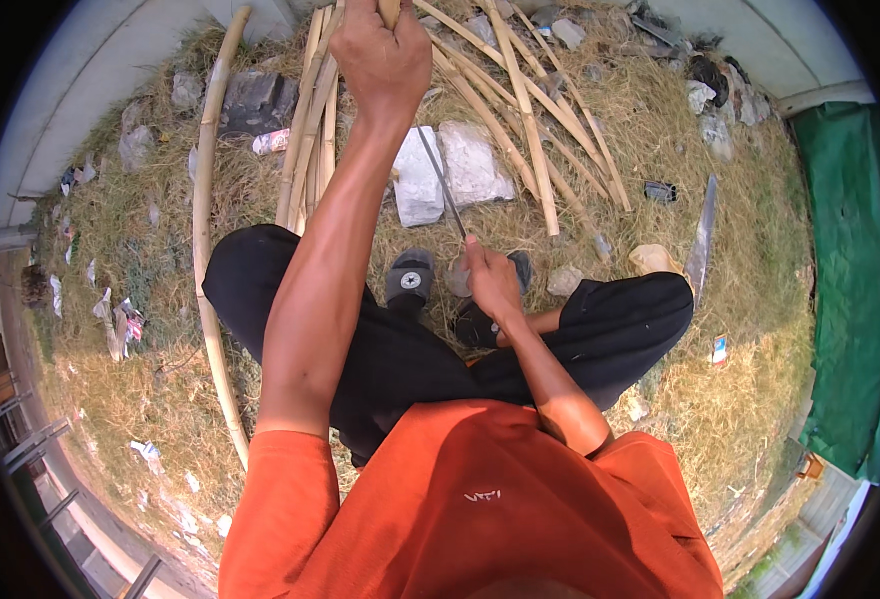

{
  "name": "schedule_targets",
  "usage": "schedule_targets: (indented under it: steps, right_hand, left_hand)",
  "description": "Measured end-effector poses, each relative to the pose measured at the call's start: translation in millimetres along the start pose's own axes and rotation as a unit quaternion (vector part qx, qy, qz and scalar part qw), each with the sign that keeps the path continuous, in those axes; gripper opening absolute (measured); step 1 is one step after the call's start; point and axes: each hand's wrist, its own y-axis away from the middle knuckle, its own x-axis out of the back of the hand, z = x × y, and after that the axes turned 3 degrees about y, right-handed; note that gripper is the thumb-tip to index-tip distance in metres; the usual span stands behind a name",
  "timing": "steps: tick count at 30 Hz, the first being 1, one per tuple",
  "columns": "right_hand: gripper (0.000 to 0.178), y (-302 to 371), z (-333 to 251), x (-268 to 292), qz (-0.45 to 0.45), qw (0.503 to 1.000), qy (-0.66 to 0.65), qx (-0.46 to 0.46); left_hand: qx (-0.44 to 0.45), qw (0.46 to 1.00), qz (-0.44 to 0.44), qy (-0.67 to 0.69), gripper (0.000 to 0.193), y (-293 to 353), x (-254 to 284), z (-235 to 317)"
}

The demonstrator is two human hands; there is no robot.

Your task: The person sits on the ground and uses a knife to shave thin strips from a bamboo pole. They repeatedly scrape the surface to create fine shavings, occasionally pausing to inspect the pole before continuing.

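My left hand point(385, 55) is raised at the top of the view, its fingers wrapped round a bamboo piece point(390, 12) that runs out of the picture. Lower and to the right, my right hand point(493, 285) grips a knife point(443, 183), its long thin dark blade seen nearly edge-on and slanting up to the left. The fist covers its handle. Behind the blade, two pale flat blocks point(473, 165) lie side by side on the grass. Split bamboo strips point(530, 115) lie crossed beyond them, and more bamboo strips point(305, 130) lie beside my left forearm.
A long bamboo pole point(205, 190) curves along the left. A hand saw point(702, 235) with a tan handle lies by my right knee. A dark block point(257, 102) sits at the far left. Green sheeting point(845, 270) hangs at the right. Litter dots the dry grass.
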Motion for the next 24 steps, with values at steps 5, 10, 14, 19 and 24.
schedule_targets:
  steps: [5,10,14,19,24]
  right_hand:
    - [0.059,2,5,5,-0.002,0.999,-0.035,-0.015]
    - [0.060,6,21,-2,-0.015,0.998,-0.050,-0.027]
    - [0.060,10,24,-7,-0.009,0.998,-0.054,-0.003]
    - [0.060,8,19,-5,0.005,0.998,-0.054,0.030]
    - [0.060,11,12,-2,0.001,0.997,-0.060,0.042]
  left_hand:
    - [0.041,0.999,-0.010,0.001,0.033,-6,-5,-9]
    - [0.011,0.998,0.044,-0.035,0.042,-20,-3,-13]
    - [0.002,1.000,0.027,-0.003,0.042,-23,5,6]
    - [-0.030,0.999,0.036,-0.024,0.041,-23,1,14]
    - [-0.034,0.999,0.023,-0.025,0.040,-21,-6,17]
